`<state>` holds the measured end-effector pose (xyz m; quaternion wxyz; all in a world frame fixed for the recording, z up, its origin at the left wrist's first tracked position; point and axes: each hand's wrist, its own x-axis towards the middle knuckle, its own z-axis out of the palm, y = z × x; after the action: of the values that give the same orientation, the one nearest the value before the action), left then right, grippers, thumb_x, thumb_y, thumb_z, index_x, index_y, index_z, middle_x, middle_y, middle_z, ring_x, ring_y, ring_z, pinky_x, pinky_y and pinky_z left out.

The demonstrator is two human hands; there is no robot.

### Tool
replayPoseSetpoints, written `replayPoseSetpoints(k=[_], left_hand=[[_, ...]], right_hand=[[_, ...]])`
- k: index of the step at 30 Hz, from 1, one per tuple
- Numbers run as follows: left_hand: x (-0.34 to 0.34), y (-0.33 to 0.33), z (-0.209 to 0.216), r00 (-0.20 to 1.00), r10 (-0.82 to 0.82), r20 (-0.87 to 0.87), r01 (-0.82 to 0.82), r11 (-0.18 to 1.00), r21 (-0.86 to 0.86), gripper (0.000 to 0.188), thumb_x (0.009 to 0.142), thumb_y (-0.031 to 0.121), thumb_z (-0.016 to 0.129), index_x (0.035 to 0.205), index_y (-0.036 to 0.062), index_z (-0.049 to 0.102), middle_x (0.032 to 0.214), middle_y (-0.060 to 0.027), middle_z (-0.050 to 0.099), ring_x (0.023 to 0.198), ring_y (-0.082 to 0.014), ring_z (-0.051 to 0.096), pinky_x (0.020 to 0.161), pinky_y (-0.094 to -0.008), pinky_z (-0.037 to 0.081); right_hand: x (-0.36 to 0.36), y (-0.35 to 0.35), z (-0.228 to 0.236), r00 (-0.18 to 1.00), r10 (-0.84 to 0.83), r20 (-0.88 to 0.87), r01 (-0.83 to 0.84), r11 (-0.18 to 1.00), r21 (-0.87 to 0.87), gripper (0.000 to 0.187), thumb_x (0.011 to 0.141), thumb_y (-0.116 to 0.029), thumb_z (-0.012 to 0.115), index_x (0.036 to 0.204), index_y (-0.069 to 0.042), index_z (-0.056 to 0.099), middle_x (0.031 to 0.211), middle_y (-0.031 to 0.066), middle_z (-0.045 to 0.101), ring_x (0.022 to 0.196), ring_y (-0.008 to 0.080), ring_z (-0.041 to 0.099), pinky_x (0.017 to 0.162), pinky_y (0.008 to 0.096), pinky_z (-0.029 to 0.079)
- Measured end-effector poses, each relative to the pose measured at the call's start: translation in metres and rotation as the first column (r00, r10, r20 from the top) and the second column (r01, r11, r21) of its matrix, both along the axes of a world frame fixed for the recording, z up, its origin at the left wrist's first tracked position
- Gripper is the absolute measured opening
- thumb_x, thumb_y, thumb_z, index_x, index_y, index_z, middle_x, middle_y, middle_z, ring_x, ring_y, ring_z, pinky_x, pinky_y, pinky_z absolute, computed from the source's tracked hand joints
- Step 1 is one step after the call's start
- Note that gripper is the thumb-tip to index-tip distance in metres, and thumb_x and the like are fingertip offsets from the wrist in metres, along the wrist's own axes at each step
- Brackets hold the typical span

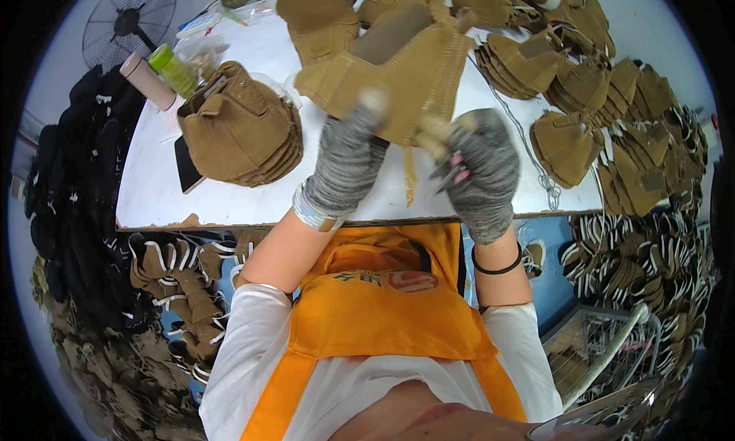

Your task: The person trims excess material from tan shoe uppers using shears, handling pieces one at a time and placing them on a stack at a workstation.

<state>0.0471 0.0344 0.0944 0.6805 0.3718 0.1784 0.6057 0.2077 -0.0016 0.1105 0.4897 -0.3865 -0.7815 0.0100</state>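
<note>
A brown suede boot upper [413,77] with stitched seams and a dark elastic panel is held up over the white table. My left hand [344,161], in a grey knitted fingerless glove, is closed on its lower left edge, the thumb lying over the suede. In the matching glove, my right hand [486,169] is closed around small thread snips [457,169] with a bit of pink on them. The fingers of that hand, smeared by motion, are at the upper's lower right edge; whether they pinch it I cannot tell.
A stack of brown uppers [241,131] stands at the left, on the white table [260,207], near a dark phone [186,165], a pink bottle [145,81] and a green one [173,70]. More uppers [566,146] pile up at the right. A fan [126,24] stands behind.
</note>
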Motion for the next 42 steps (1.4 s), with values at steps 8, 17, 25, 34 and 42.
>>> replayPoseSetpoints(k=[8, 17, 25, 34, 42], left_hand=[[0.034, 0.01, -0.02, 0.957, 0.216, -0.196, -0.174, 0.962, 0.209, 0.036, 0.089, 0.023, 0.059, 0.114, 0.0001, 0.05, 0.112, -0.0094, 0.055, 0.102, -0.0206, 0.055, 0.088, -0.0333, 0.046], [0.04, 0.006, -0.014, 0.997, -0.051, -0.05, 0.056, 0.992, 0.112, 0.065, 0.086, 0.029, 0.063, 0.136, 0.0047, 0.029, 0.133, -0.0115, 0.04, 0.122, -0.0241, 0.041, 0.105, -0.0402, 0.034], [0.04, 0.004, -0.012, 0.994, -0.014, -0.11, 0.027, 0.993, 0.116, 0.068, 0.083, 0.031, 0.065, 0.136, 0.0055, 0.029, 0.133, -0.0105, 0.04, 0.121, -0.0236, 0.042, 0.105, -0.0388, 0.034], [0.041, 0.002, -0.013, 0.996, -0.072, -0.053, 0.075, 0.995, 0.061, 0.07, 0.083, 0.032, 0.066, 0.136, 0.0055, 0.029, 0.134, -0.0107, 0.039, 0.123, -0.0245, 0.04, 0.106, -0.0396, 0.033], [0.041, -0.001, -0.009, 0.987, -0.158, -0.03, 0.16, 0.985, 0.068, 0.064, 0.085, 0.03, 0.063, 0.134, 0.0033, 0.031, 0.128, -0.0122, 0.044, 0.115, -0.0238, 0.047, 0.099, -0.0377, 0.039]], right_hand=[[0.036, -0.007, -0.023, 0.87, 0.072, -0.489, -0.18, 0.968, -0.176, 0.035, 0.082, -0.019, 0.067, 0.112, -0.005, 0.056, 0.085, 0.0019, 0.056, 0.076, 0.0123, 0.056, 0.069, 0.0242, 0.05], [0.03, 0.014, -0.022, 0.945, -0.317, -0.084, 0.32, 0.947, 0.024, 0.041, 0.075, -0.014, 0.069, 0.115, -0.007, 0.062, 0.08, 0.005, 0.056, 0.072, 0.0178, 0.055, 0.066, 0.028, 0.047], [0.027, 0.018, -0.027, 0.95, -0.265, -0.168, 0.273, 0.962, 0.029, 0.042, 0.074, -0.014, 0.071, 0.115, -0.008, 0.062, 0.079, 0.0046, 0.056, 0.071, 0.0176, 0.055, 0.065, 0.0275, 0.047], [0.029, 0.018, -0.03, 0.946, -0.277, -0.17, 0.283, 0.959, 0.012, 0.04, 0.073, -0.014, 0.072, 0.112, -0.01, 0.064, 0.078, 0.0039, 0.056, 0.069, 0.0167, 0.055, 0.061, 0.0272, 0.047], [0.03, 0.015, -0.029, 0.942, -0.309, -0.128, 0.319, 0.945, 0.067, 0.041, 0.072, -0.011, 0.072, 0.112, -0.009, 0.064, 0.079, 0.0044, 0.057, 0.068, 0.0168, 0.055, 0.06, 0.0275, 0.047]])
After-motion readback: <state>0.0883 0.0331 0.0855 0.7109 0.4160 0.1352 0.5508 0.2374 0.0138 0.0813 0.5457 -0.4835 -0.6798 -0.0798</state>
